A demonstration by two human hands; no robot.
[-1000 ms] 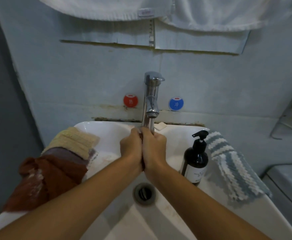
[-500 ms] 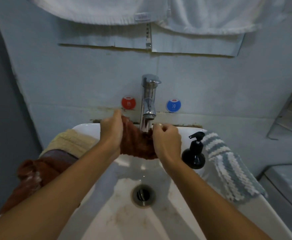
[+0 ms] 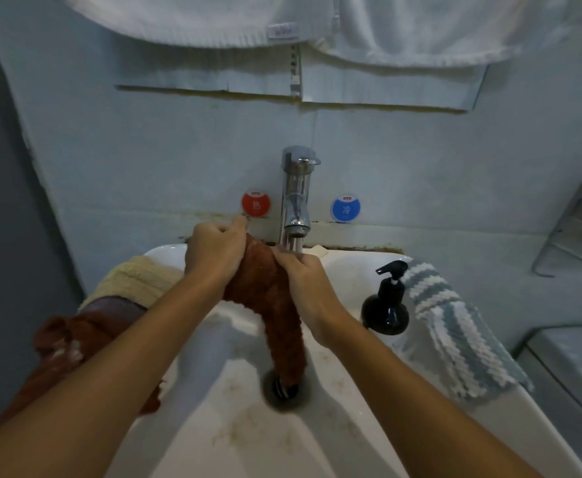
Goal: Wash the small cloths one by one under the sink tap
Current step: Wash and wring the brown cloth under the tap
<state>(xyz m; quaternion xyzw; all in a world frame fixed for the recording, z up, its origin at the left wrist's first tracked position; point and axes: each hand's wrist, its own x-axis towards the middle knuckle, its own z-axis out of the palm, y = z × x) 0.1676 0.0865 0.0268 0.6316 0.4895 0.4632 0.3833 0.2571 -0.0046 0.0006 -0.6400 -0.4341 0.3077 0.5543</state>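
Observation:
A wet rust-brown cloth (image 3: 275, 305) hangs under the chrome tap (image 3: 296, 194), its lower end trailing down to the drain (image 3: 284, 388). My left hand (image 3: 213, 250) grips its upper left edge and my right hand (image 3: 303, 277) grips its upper right edge just below the spout. Water runs from the spout onto the cloth. On the white sink's (image 3: 234, 436) left rim lies a pile of cloths: a cream one (image 3: 137, 281), a grey one (image 3: 113, 305) and a soapy brown one (image 3: 65, 343). A blue-and-white striped cloth (image 3: 462, 336) is draped over the right rim.
A black pump bottle (image 3: 386, 305) stands on the right of the sink beside the striped cloth. Red (image 3: 255, 203) and blue (image 3: 346, 208) stickers flank the tap on the wall. White towels (image 3: 317, 25) hang overhead. A metal rack (image 3: 579, 229) is on the right wall.
My hands were pressed together under the spout, then spread apart with the brown cloth stretched between them. Now they are closer again and the cloth hangs long toward the drain.

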